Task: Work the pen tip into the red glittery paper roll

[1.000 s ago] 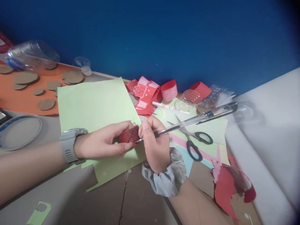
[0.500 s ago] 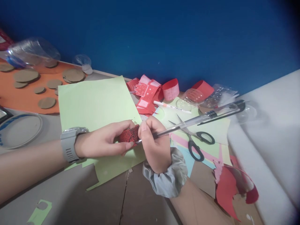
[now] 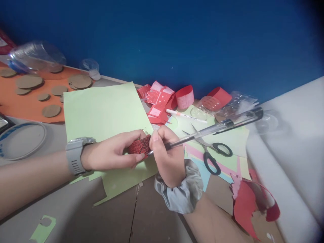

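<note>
Between the thumb and fingers of my left hand (image 3: 116, 153) is a small red piece with a black drawn pattern (image 3: 138, 145), held over the light green paper (image 3: 106, 108). My right hand (image 3: 165, 155) grips a clear-barrelled pen (image 3: 194, 135), its tip down at the lower edge of the patterned piece and its dark cap end pointing up to the right. The right fingertips touch or nearly touch the red piece and hide part of it. Open-bladed scissors (image 3: 207, 148) with black handles lie just right of my right hand.
A white marker (image 3: 186, 115) and red paper pieces (image 3: 162, 98) lie behind my hands. Cardboard discs (image 3: 29, 81) rest on orange paper (image 3: 22, 109) at the left, near a clear plastic bottle (image 3: 37, 57) and a tape roll (image 3: 22, 141). A blue wall (image 3: 162, 40) stands behind.
The pen's cap end has dipped very slightly to the left. Both hands keep the same hold, and the other things lie as before.
</note>
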The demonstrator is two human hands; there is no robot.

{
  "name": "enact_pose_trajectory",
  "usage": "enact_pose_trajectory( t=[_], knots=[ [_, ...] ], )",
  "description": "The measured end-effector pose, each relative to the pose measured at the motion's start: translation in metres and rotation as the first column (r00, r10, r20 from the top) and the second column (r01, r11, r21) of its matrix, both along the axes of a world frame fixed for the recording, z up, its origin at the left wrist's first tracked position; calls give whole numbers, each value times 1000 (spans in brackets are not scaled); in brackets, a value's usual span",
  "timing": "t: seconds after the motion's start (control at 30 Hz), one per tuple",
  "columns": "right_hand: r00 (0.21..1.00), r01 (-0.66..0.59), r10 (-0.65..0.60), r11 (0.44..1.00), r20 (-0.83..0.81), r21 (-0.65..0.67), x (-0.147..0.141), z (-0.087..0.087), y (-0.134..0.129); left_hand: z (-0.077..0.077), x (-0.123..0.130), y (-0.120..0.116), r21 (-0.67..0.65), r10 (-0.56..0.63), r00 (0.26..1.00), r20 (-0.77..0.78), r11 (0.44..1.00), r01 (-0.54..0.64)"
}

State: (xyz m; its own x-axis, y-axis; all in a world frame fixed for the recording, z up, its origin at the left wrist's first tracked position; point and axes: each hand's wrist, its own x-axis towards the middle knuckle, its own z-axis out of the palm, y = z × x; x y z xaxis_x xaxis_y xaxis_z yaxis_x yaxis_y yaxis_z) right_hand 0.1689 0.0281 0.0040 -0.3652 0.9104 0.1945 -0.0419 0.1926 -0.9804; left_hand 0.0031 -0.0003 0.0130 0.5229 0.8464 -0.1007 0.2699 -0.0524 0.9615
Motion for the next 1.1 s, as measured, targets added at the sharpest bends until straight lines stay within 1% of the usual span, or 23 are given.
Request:
enact_pose_trajectory(
  t=[0.3,0.7,0.87,1.1],
  knots=[
    [1000,10,-10,1000,22,-10,1,-1,0,1,0,0,-24,-3,1000,0,1000,3],
    [999,23,-22,999,45,-26,0,2,0,1,0,0,-15,4,1000,-4,1000,-4],
    [999,12,-12,1000,32,-23,0,1,0,3,1,0,-24,12,1000,-3,1000,-12],
    [992,127,-127,991,-14,-28,1,1,1,6,4,-1,-19,38,999,-6,999,-38]
  ],
)
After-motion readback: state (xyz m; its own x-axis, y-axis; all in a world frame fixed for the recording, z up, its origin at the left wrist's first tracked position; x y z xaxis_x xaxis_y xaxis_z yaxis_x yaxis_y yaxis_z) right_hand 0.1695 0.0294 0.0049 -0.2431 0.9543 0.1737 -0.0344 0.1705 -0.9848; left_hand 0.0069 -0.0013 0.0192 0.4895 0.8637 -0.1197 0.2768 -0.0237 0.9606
